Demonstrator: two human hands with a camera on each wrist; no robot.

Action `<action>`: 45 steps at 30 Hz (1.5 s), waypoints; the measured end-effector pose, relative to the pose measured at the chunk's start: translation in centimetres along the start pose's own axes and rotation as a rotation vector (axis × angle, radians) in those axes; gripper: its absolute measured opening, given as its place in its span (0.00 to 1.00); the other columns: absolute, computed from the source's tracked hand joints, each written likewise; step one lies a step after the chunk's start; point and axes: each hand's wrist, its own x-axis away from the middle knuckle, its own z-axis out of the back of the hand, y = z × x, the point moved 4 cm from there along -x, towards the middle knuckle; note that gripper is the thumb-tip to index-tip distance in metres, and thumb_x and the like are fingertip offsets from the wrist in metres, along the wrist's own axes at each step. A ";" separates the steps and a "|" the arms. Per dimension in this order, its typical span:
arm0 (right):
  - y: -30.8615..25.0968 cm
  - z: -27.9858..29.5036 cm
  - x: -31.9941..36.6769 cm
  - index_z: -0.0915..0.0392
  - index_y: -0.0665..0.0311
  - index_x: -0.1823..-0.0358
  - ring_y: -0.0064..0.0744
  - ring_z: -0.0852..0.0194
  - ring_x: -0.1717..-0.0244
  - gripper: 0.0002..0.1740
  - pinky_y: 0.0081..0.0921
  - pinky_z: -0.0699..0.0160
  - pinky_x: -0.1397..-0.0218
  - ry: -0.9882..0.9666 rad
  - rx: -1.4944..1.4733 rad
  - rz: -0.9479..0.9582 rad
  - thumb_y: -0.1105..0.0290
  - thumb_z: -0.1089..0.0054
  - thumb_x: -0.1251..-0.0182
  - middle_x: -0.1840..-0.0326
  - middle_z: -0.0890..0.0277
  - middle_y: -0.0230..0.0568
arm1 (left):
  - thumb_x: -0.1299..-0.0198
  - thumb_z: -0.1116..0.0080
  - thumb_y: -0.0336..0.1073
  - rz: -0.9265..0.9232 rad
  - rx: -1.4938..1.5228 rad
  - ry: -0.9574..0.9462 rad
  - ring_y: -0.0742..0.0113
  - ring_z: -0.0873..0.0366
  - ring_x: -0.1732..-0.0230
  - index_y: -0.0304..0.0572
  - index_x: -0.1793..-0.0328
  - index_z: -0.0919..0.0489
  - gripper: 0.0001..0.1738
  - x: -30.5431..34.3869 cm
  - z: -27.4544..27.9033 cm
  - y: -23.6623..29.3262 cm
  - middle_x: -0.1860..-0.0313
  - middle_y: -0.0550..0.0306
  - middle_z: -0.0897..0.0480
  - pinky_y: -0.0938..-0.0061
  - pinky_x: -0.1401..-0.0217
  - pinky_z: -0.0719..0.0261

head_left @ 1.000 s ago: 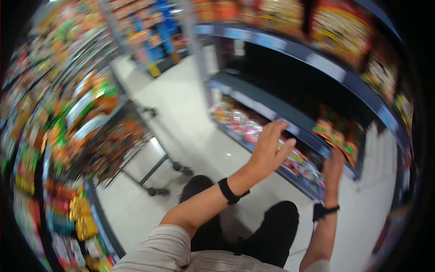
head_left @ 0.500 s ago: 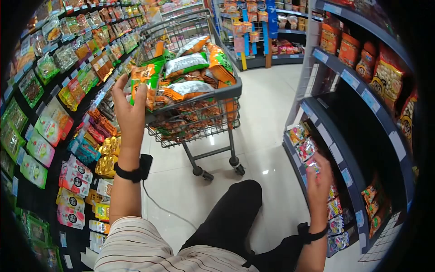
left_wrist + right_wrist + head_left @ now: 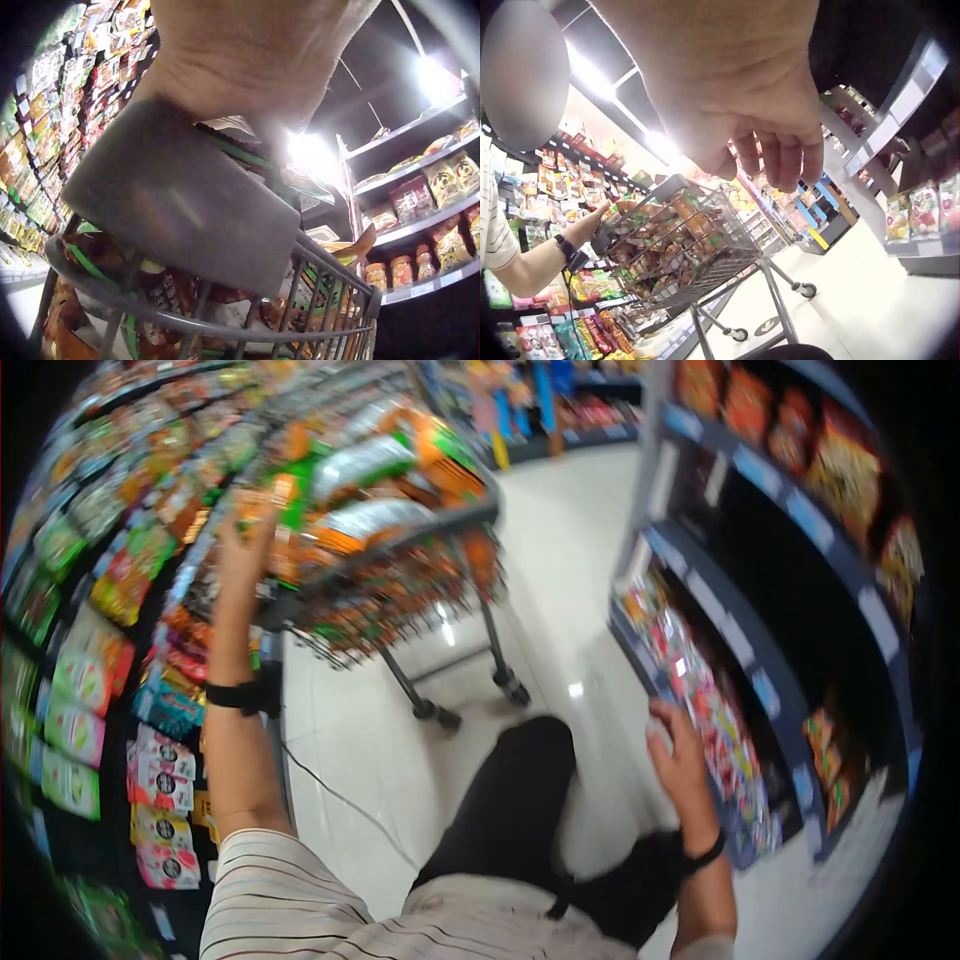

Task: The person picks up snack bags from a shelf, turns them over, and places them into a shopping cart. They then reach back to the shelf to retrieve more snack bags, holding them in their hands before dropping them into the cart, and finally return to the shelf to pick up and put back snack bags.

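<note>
In the head view my left hand (image 3: 243, 555) is at the near left corner of the shopping cart (image 3: 405, 540), its blurred fingers upright against an orange and green packet (image 3: 285, 500). The right wrist view shows that hand (image 3: 592, 225) beside the packets at the cart's end; its exact contact is unclear. Orange, green and silver packets (image 3: 365, 465) fill the cart. My right hand (image 3: 682, 755) hangs beside the low shelf of small colourful packets (image 3: 700, 675), fingers loosely bent, holding nothing. In the right wrist view its fingers (image 3: 784, 161) hang down.
Packed snack racks (image 3: 75, 690) line the left side. On the right, a dark shelf unit (image 3: 790, 590) holds jars and bags above and a few orange packets (image 3: 825, 760) low down. Tiled floor (image 3: 570, 600) runs between. A cable (image 3: 350, 805) trails from the left wrist.
My left hand went from the right shelf to the cart. The view swung toward the cart, then shifted slightly. My right hand stayed near the low shelf, its fingers now more bent.
</note>
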 end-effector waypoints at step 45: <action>-23.7 34.7 -8.9 0.36 0.59 0.22 0.47 0.16 0.43 0.44 0.45 0.12 0.43 0.149 -0.265 -0.606 0.37 0.40 0.27 0.35 0.22 0.55 | 0.28 0.43 0.62 -0.205 0.068 0.015 0.49 0.34 0.20 0.42 0.15 0.36 0.45 -0.3 -2.1 1.3 0.19 0.42 0.32 0.60 0.18 0.40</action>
